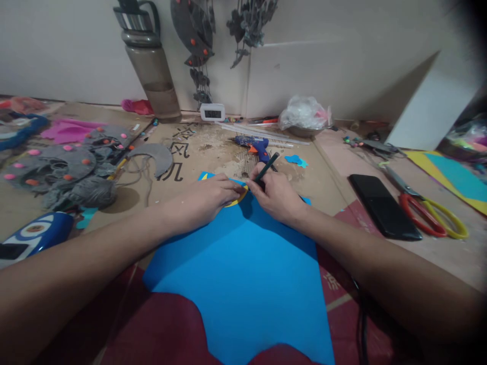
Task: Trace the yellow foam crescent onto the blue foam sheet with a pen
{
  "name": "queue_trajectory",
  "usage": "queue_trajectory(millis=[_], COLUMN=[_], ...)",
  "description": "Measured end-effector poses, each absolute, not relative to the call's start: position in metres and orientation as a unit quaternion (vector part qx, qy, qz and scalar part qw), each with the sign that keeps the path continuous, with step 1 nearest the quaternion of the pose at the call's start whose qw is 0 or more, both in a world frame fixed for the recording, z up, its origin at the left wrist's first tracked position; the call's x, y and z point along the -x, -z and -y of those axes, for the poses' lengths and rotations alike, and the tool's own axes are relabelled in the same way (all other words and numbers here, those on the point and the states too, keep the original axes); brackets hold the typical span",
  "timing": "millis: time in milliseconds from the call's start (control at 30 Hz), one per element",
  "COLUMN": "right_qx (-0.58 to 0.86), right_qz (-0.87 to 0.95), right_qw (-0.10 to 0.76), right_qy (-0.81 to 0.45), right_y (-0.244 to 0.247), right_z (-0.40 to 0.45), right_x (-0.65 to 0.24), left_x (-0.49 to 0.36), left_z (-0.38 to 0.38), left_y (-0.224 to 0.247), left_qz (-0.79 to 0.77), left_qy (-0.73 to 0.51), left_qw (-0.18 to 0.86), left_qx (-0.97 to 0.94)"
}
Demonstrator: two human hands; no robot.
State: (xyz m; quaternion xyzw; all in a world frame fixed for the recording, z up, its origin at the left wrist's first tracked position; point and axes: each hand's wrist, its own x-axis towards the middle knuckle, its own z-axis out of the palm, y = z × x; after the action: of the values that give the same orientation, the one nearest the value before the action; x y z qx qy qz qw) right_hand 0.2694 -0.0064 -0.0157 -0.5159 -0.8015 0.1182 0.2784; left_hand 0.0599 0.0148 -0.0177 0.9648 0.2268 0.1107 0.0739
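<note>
A large blue sheet (251, 284) of craft foam or paper lies in front of me, with curved cut-outs along its near edge. My left hand (218, 192) rests at the sheet's far edge, its fingers together and pressing a yellow curved cutout (238, 199) against the blue. Between the thumb and fingers of my right hand (272, 190) is a dark green pencil (267, 167), slanting up to the right. Its tip is down by the yellow cutout's right edge, partly hidden by my fingers.
Behind my hands lies a blue glue gun (254, 145). Red-and-yellow scissors (426, 208) and a black phone (383, 205) lie to the right. At left are grey yarn (91, 191), felt pieces (68, 162) and a blue device (40, 233); a water bottle (152, 71) stands behind.
</note>
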Motion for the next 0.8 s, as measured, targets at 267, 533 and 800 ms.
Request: queue_trajectory(millis=[267, 533, 800], right_qx=[0.507, 0.504, 0.503], right_qz=[0.806, 0.810, 0.814], right_qw=[0.279, 0.271, 0.261], right_qy=[-0.121, -0.130, -0.126], right_y=[0.015, 0.015, 0.012], right_z=[0.009, 0.012, 0.015], right_x=[-0.268, -0.267, -0.265], left_x=[-0.061, -0.058, -0.055], left_z=[-0.013, -0.016, -0.025], left_y=[0.012, 0.017, 0.018], left_qz=[-0.228, -0.228, -0.208], left_qy=[-0.108, -0.116, -0.110], left_qw=[0.074, 0.090, 0.116], left_qx=[-0.965, -0.963, -0.965])
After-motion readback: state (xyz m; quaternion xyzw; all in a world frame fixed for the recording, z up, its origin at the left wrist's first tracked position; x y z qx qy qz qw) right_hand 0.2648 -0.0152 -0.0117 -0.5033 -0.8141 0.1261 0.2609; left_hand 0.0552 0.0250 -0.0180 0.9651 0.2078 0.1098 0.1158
